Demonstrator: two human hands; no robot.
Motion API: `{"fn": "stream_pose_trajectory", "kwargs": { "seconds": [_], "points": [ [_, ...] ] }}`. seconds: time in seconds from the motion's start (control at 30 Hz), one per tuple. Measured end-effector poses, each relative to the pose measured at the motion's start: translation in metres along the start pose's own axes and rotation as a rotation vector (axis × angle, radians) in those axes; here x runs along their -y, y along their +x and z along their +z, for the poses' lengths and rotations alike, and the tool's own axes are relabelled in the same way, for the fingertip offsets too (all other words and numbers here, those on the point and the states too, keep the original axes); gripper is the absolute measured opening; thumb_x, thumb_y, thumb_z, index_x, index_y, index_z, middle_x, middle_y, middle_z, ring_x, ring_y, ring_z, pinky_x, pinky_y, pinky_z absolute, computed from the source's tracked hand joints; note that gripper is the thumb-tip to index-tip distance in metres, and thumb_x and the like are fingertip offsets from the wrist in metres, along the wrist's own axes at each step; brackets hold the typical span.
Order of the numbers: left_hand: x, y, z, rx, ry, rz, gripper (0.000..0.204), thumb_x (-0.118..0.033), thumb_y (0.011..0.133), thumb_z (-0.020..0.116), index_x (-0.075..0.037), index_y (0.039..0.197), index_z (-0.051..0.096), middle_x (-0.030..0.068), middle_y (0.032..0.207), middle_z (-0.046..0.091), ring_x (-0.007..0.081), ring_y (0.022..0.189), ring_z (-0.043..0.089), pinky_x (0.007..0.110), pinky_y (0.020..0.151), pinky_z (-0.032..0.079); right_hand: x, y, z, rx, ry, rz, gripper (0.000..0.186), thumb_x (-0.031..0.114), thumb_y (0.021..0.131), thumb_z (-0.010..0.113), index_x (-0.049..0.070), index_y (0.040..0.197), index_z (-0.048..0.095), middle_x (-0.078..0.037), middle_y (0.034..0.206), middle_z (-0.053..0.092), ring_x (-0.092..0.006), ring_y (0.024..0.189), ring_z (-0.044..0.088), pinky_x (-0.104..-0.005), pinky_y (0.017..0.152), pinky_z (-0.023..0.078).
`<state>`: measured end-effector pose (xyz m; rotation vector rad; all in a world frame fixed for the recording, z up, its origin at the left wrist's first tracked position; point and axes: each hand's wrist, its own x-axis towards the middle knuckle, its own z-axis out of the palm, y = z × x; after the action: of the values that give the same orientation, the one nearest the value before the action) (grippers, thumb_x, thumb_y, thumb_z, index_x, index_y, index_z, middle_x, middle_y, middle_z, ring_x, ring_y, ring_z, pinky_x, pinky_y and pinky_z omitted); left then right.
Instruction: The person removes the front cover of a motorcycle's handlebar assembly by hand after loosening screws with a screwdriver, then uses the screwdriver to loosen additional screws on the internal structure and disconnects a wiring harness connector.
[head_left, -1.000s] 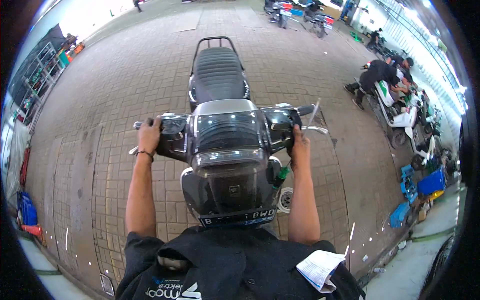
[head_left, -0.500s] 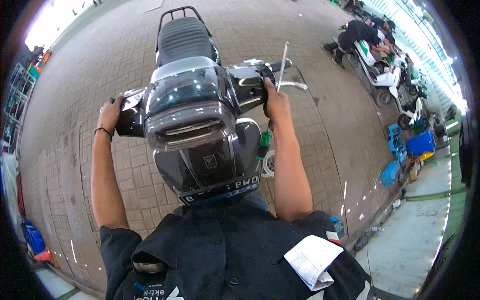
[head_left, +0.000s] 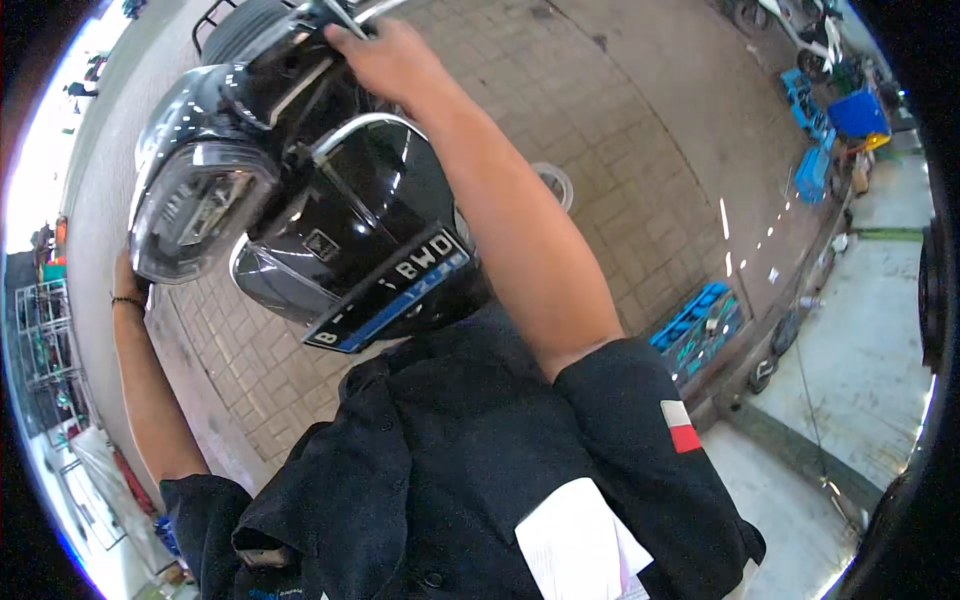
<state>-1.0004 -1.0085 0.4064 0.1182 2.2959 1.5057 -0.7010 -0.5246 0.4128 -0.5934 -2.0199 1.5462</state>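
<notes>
A black scooter fills the upper left, its clear headlight housing (head_left: 200,210) tilted above a glossy front panel (head_left: 350,180) with a number plate (head_left: 385,290). My right hand (head_left: 385,55) is closed on the black handlebar cover (head_left: 295,70), beside a thin metal stem. My left hand (head_left: 127,270) is at the left side of the headlight housing, its fingers mostly hidden behind it. Part of the ribbed seat (head_left: 235,35) shows beyond. A folded white paper (head_left: 570,540) sticks out from my dark shirt.
Blue plastic pieces (head_left: 810,170) and a blue bin (head_left: 855,110) line the right edge, below a white scooter (head_left: 800,30). A blue toolbox (head_left: 700,325) lies beside my right arm. A metal rack (head_left: 45,335) stands far left, and a round white object (head_left: 555,185) rests on the pavers.
My view has swung round. The handlebars and headlight now slant steeply, with my right hand higher and my left hand lower, largely behind the housing. The other workers on the right have left view.
</notes>
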Motion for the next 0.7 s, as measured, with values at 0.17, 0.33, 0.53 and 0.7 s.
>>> {"fn": "stream_pose_trajectory", "kwargs": {
  "seconds": [0.17,0.33,0.53,0.7],
  "points": [
    [-0.003,-0.041,0.023,-0.042,-0.091,0.047,0.05,-0.036,0.093,0.047,-0.001,0.129,0.046,0.0116,0.112,0.061,0.0199,0.094,0.061,0.032,0.077,0.049,0.001,-0.014,-0.022,-0.041,0.144,-0.072,0.036,0.029,0.089,0.056,-0.004,0.102,0.061,-0.027,0.096,0.063,-0.0399,0.097,0.06,-0.0435,0.083,0.047],
    [-0.013,-0.057,0.041,-0.052,-0.048,0.104,0.049,-0.037,0.093,0.047,-0.003,0.129,0.047,0.0102,0.113,0.06,0.019,0.094,0.061,0.032,0.078,0.049,-0.007,-0.054,-0.028,0.022,0.1,0.017,0.048,0.042,0.089,0.052,-0.004,0.099,0.063,-0.027,0.092,0.063,-0.0418,0.095,0.06,-0.0446,0.082,0.045],
    [-0.004,-0.046,0.014,-0.089,0.041,-0.015,0.044,-0.026,0.092,0.052,-0.004,0.129,0.045,0.0109,0.11,0.061,0.0239,0.093,0.062,0.034,0.078,0.05,0.009,-0.12,-0.025,0.096,0.068,0.214,0.054,0.048,0.088,0.054,-0.004,0.099,0.062,-0.02,0.086,0.065,-0.0275,0.082,0.062,-0.0376,0.076,0.046],
    [0.013,-0.057,0.021,-0.175,1.06,0.807,0.062,0.003,0.079,0.059,-0.008,0.135,0.037,0.0219,0.111,0.057,0.0382,0.093,0.059,0.043,0.079,0.048,-0.01,-0.213,-0.033,-0.087,0.097,0.406,0.046,0.044,0.093,0.049,0.0,0.102,0.063,-0.007,0.082,0.064,-0.0156,0.073,0.056,-0.0316,0.067,0.044]
  ]
}}
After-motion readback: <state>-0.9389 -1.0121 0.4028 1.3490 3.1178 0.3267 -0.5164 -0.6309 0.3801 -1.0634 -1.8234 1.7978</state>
